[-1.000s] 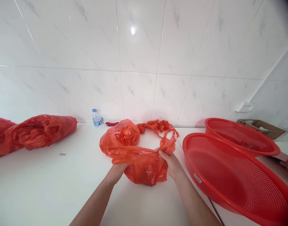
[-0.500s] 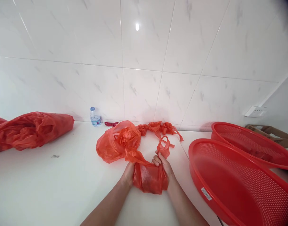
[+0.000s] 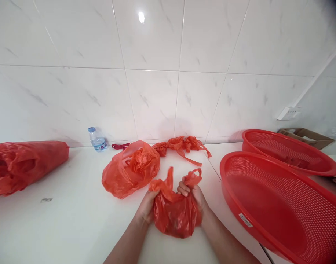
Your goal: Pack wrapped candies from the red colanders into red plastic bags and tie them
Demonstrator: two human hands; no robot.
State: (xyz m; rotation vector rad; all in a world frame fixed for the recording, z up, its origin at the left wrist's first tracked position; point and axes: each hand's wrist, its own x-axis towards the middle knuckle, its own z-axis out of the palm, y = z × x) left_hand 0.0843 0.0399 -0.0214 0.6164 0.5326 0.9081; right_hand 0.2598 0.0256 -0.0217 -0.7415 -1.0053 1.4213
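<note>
Between my hands is a red plastic bag (image 3: 176, 216), bulging at the bottom above the white table; its contents are hidden by the plastic. My left hand (image 3: 148, 206) is closed on the bag's left upper edge, with a handle loop standing up beside the thumb. My right hand (image 3: 192, 192) grips the bag's right side, fingers curled, and the other handle sticks out above them. Just beyond lies a loose, puffed red bag (image 3: 118, 174) with a crumpled middle. Behind it, crumpled red bags (image 3: 181, 143) run along the wall.
Two red perforated baskets, a near one (image 3: 267, 209) and a far one (image 3: 289, 146), stand at the right. A cardboard box (image 3: 308, 137) is behind them. At left are a big red plastic bundle (image 3: 33, 165) and a water bottle (image 3: 98, 141). A dark red strap (image 3: 120, 146) lies near the wall.
The held bag has come away from the loose puffed bag and now looks fuller and rounder at the bottom. My view has shifted a little. Part of another person's arm shows at the far right.
</note>
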